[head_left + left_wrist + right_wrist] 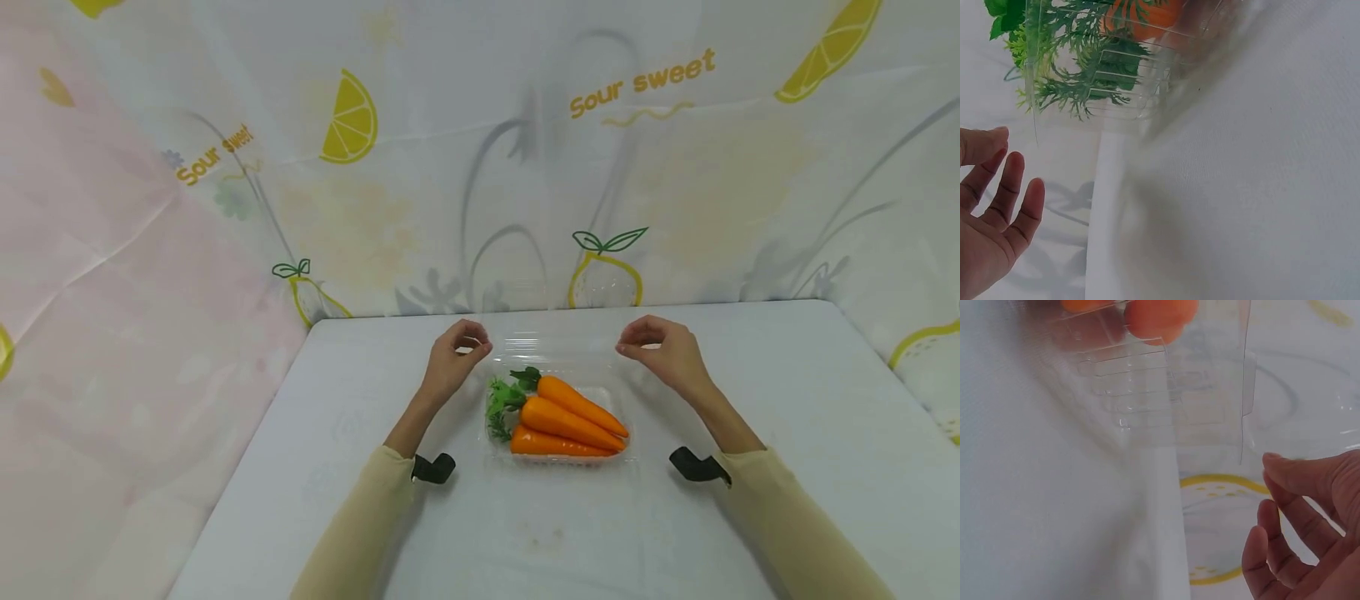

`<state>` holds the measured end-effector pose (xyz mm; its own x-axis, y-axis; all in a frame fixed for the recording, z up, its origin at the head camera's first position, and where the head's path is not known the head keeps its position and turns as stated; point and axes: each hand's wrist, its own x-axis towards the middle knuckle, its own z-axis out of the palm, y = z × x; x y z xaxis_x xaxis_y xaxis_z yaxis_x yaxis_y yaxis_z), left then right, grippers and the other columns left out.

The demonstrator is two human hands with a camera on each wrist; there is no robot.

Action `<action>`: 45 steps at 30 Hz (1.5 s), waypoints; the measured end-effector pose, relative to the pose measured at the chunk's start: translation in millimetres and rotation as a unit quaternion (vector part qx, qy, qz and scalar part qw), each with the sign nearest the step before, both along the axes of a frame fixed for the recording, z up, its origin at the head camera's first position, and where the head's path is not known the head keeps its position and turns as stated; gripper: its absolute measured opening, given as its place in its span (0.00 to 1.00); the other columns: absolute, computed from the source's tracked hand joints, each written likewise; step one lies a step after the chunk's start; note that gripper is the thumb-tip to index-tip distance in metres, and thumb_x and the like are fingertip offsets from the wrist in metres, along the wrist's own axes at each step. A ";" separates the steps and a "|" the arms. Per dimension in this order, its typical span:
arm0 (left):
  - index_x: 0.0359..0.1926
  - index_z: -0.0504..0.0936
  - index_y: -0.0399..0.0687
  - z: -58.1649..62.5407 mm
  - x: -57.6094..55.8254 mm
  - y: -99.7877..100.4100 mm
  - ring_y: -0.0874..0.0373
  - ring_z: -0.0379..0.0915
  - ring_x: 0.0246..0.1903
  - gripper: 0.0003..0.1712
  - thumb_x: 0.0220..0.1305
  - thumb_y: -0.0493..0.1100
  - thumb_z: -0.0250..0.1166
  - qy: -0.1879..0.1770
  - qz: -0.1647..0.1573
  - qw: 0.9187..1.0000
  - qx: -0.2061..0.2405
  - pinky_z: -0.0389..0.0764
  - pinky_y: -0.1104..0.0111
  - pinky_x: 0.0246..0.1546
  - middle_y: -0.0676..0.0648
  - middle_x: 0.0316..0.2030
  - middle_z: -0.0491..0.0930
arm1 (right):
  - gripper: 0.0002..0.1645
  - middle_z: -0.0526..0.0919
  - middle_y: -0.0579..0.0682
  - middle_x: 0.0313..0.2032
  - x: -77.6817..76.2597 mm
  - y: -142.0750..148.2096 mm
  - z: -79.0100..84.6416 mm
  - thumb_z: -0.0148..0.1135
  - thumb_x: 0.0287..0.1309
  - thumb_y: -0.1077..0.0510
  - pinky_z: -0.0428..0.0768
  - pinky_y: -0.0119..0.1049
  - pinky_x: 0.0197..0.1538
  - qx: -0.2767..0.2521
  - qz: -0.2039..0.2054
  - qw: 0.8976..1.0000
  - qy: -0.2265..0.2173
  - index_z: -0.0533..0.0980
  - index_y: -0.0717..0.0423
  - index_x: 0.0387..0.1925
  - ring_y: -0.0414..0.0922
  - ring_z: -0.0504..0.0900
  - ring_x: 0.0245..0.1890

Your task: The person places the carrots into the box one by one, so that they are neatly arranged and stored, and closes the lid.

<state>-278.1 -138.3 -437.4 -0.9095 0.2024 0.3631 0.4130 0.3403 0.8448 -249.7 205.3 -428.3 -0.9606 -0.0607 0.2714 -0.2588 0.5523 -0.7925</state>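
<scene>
A clear plastic clamshell container (633, 454) sits on the table with its lid (551, 343) raised at the back. Inside lie several orange carrots (566, 422), their green leafy tops (501, 408) to the left. My left hand (455, 354) pinches the lid's left edge between thumb and index finger; the other fingers of that left hand (1000, 212) are loosely bent. At the opposite edge, my right hand (666, 350) pinches the lid the same way. The right wrist view shows the right hand's thumb (1300, 474) against the index fingertip, near the transparent plastic.
A white-covered table (375, 383) extends around the container. Behind it hangs a pale curtain (435, 192) printed with lemons and lettering, reaching down to the table's back edge. Dark bands (701, 467) are worn on both wrists, over beige sleeves.
</scene>
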 end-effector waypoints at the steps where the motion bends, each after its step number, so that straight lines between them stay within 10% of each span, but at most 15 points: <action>1: 0.43 0.79 0.42 0.2 1.0 -0.6 0.52 0.79 0.41 0.08 0.64 0.33 0.67 0.001 0.002 1.000 -0.007 0.80 0.65 0.40 0.45 0.39 0.81 | 0.09 0.87 0.54 0.34 0.8 0.0 0.0 0.72 0.57 0.60 0.78 0.28 0.36 0.004 -0.001 1.000 0.004 0.80 0.59 0.37 0.50 0.84 0.38; 13: 0.43 0.82 0.41 -5.0 19.4 -10.1 0.53 0.79 0.40 0.10 0.61 0.31 0.68 0.065 0.017 0.993 -0.094 0.80 0.63 0.36 0.46 0.39 0.83 | 0.09 0.84 0.62 0.42 20.1 -0.2 3.5 0.67 0.58 0.66 0.81 0.53 0.47 0.049 -0.007 0.999 -0.004 0.81 0.64 0.42 0.60 0.78 0.46; 23: 0.49 0.80 0.42 -8.6 40.7 -11.7 0.56 0.76 0.43 0.10 0.70 0.32 0.59 0.098 -0.001 0.986 -0.137 0.80 0.63 0.34 0.46 0.49 0.78 | 0.06 0.86 0.52 0.36 30.4 2.8 -6.0 0.69 0.56 0.67 0.79 0.29 0.36 0.075 0.017 0.995 0.062 0.84 0.56 0.36 0.53 0.81 0.40; 37: 0.55 0.78 0.45 -18.3 77.4 -8.3 0.58 0.75 0.42 0.12 0.74 0.37 0.57 0.042 0.015 0.990 -0.135 0.78 0.68 0.31 0.48 0.52 0.77 | 0.06 0.87 0.44 0.35 61.8 8.4 -5.3 0.67 0.61 0.62 0.79 0.31 0.32 0.087 0.048 0.994 0.045 0.85 0.53 0.40 0.44 0.82 0.34; 45: 0.60 0.74 0.42 -3.9 104.5 -8.7 0.55 0.79 0.43 0.19 0.71 0.40 0.61 -0.044 0.011 0.988 -0.148 0.80 0.65 0.36 0.46 0.52 0.77 | 0.21 0.85 0.43 0.35 85.8 11.4 6.9 0.65 0.64 0.50 0.79 0.34 0.32 0.084 0.090 0.990 -0.066 0.79 0.56 0.54 0.44 0.83 0.35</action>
<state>-173.6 -147.1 -441.3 -0.9404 0.2670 0.2108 0.3320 0.5854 0.7396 -163.9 216.6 -421.4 -0.9566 -0.2673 0.1162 -0.2655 0.6341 -0.7262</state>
